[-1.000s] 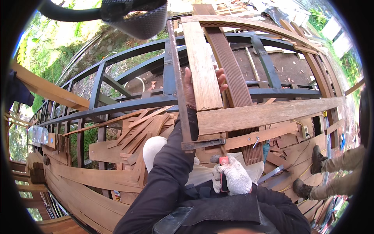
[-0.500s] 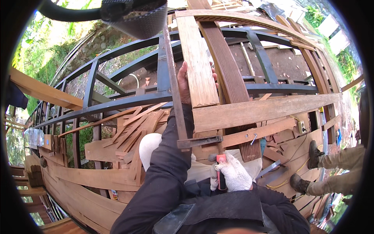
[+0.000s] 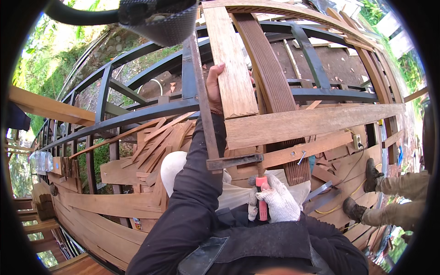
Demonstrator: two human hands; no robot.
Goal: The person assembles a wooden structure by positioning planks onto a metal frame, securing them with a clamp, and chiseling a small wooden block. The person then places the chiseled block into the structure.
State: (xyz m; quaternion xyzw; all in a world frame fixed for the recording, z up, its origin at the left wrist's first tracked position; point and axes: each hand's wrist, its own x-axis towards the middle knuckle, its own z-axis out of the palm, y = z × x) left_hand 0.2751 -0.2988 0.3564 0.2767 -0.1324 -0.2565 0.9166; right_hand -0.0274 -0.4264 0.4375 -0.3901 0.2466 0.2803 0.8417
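Nearest, the gloved right hand (image 3: 273,200) is closed round the red handle (image 3: 262,201) of a bar clamp (image 3: 206,117), apparently to turn its screw. The clamp's long bar runs up beside a pale upright plank (image 3: 230,64). The bare left hand (image 3: 214,88) grips that plank's left edge, fingers curled round it, seemingly steadying it against the dark metal rail (image 3: 137,117). A long cross board (image 3: 311,121) lies just right. No labels are readable; offcuts (image 3: 151,142) lie beyond, and a person's boots (image 3: 371,174) stand far right.
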